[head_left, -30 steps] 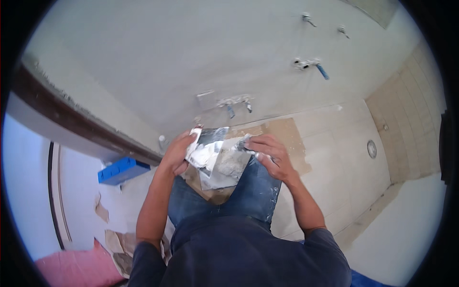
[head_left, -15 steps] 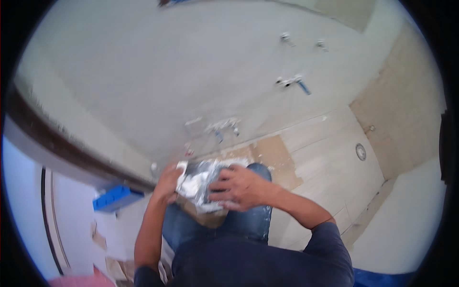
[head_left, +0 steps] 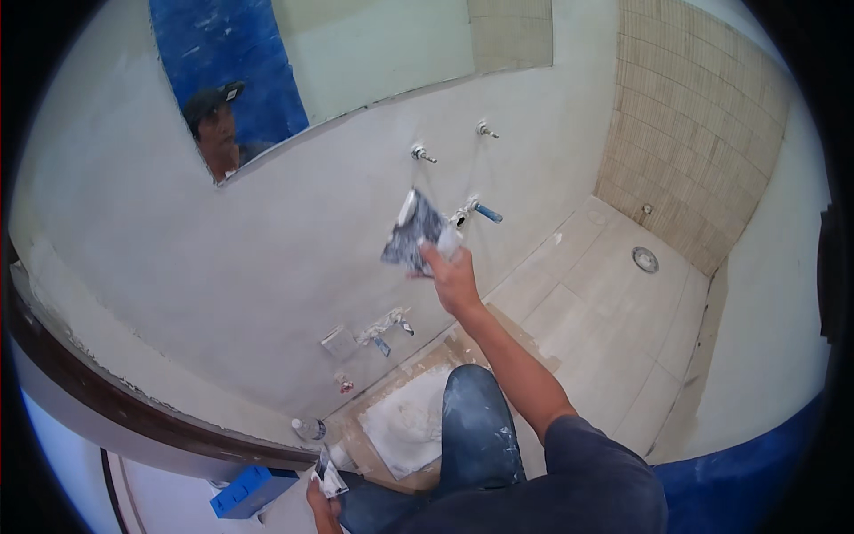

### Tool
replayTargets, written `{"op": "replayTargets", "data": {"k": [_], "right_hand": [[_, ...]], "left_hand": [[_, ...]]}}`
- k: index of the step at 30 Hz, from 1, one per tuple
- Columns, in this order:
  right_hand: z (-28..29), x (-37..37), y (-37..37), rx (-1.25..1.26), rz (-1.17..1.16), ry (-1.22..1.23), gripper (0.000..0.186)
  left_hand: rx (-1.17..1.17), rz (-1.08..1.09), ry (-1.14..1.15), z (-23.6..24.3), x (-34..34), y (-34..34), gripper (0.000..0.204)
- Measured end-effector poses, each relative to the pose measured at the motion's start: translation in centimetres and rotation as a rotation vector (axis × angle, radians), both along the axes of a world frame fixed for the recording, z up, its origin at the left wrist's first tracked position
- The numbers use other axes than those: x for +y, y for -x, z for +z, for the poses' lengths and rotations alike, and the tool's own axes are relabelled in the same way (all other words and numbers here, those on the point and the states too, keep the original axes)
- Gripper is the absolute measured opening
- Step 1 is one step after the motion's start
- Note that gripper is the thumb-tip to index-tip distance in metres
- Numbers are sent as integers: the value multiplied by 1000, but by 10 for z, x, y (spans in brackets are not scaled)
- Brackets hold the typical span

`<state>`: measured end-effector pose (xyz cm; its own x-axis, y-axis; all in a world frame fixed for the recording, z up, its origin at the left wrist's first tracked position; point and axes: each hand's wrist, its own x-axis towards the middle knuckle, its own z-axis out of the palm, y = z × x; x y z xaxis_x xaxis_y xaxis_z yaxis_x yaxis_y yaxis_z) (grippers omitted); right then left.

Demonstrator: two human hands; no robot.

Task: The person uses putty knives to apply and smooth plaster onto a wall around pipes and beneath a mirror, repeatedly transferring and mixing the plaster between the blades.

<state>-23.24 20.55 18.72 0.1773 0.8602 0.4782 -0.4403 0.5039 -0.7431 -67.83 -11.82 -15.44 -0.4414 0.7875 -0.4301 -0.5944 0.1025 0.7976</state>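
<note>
My right hand [head_left: 455, 278] is raised toward the grey wall, its fingers closed on a flat dark grey sheet-like piece [head_left: 416, 230] smeared with white. Motion blurs this piece, and whether it touches the wall I cannot tell. Just right of it, a blue-ended pipe fitting [head_left: 486, 212] sticks out of the wall. Low by my left knee, my left hand [head_left: 322, 498] grips a small flat piece [head_left: 330, 479] smeared white. Between my knee and the wall, a white powdery patch [head_left: 407, 423] covers cardboard [head_left: 356, 445] on the floor.
Metal valve stems [head_left: 425, 155] and a lower blue-tipped fitting [head_left: 381, 345] project from the wall. A clear bottle [head_left: 309, 429] stands at the wall's foot near a blue box [head_left: 253, 492]. A mirror [head_left: 382, 53] hangs above; a round drain [head_left: 645, 260] lies in the tiled floor at right.
My hands have come apart: the right has risen to the wall with the smeared sheet-like piece, while the left has dropped beside my left knee. The view has tilted up, bringing the mirror in.
</note>
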Motion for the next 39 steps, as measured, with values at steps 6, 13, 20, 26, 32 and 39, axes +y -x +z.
{"op": "replayTargets", "data": {"k": [6,13,20,26,32,39], "right_hand": [[68,75,6,-14,-364,151,30],[102,119,1,6,-439,329,27],[116,127,1,-88,-502,358,26],[131,128,-5,30,-376,359,29],[142,141,-9,-50,-284,398,27],[157,144,37,-677,-737,399,31]], "left_hand": [[-147,139,15,-53,-34,16,34],[-164,129,-87,-64,-36,19,37],[-133,219,-50,-59,-33,13,38],[-187,191,-122,-58,-31,7,38],[-157,240,-43,-59,-29,6,36],[-91,170,-48,-58,-31,9,37]]}}
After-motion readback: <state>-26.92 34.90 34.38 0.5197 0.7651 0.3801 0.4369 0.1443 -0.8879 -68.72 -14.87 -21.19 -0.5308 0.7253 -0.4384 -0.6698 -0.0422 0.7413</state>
